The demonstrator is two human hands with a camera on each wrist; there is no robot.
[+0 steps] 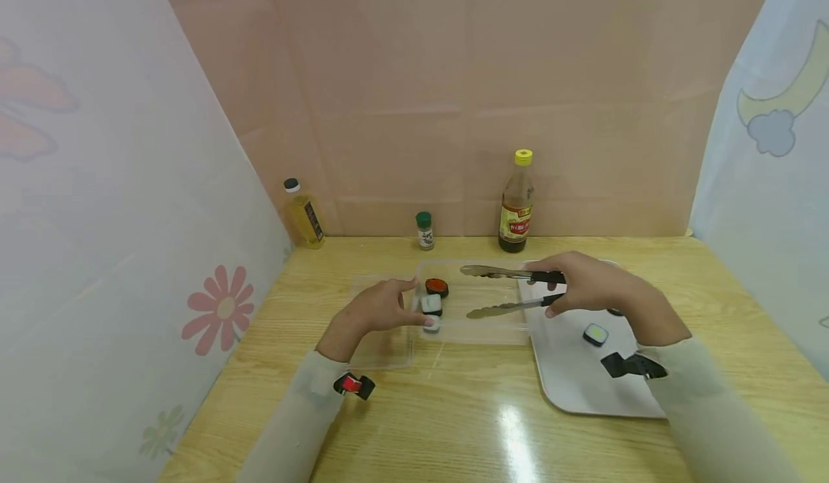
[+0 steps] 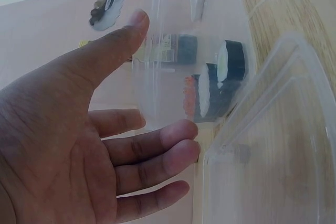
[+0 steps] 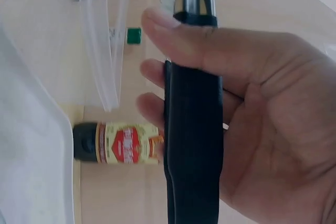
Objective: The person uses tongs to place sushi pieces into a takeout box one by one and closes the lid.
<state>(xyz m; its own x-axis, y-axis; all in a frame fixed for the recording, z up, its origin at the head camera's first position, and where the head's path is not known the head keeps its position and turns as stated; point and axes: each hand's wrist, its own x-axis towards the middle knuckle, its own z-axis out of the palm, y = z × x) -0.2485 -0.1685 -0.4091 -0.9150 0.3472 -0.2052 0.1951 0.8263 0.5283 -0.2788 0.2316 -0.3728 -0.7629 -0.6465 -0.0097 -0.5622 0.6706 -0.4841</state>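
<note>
Editor: Who holds what over the desk (image 1: pixel 460 411)?

Fingers: My right hand (image 1: pixel 592 285) grips metal tongs (image 1: pixel 512 307) by their black handles, thumb on one side and fingers curled round the other, above the right end of a clear plastic box (image 1: pixel 479 335). The two arms of the tongs stand well apart, tips pointing left.

Editor: And the left?

Fingers: My left hand (image 1: pixel 376 309) hovers at the box's left end, thumb and fingers spread wide and holding nothing. I cannot tell whether the thumb touches the nearest sushi piece or only passes in front of it.

Editor: Where does the sushi sit?

Fingers: Three pieces stand close together in a row at the left end of the box: a red-topped roll (image 1: pixel 437 287) farthest away, a white-topped piece (image 1: pixel 431 304) in the middle, and a second white piece (image 1: pixel 435 324) nearest me. On the white tray (image 1: pixel 583 389) at right lies a piece with a yellow-green centre (image 1: pixel 596 335); a dark piece (image 1: pixel 614 312) is partly hidden by my wrist.

Editor: The surroundings?

Fingers: Another clear plastic piece (image 1: pixel 391 346), lid or container, lies below my left hand. Along the back wall stand an oil bottle (image 1: pixel 307 220), a green-capped jar (image 1: pixel 424 232) and a yellow-capped sauce bottle (image 1: pixel 517 213).
</note>
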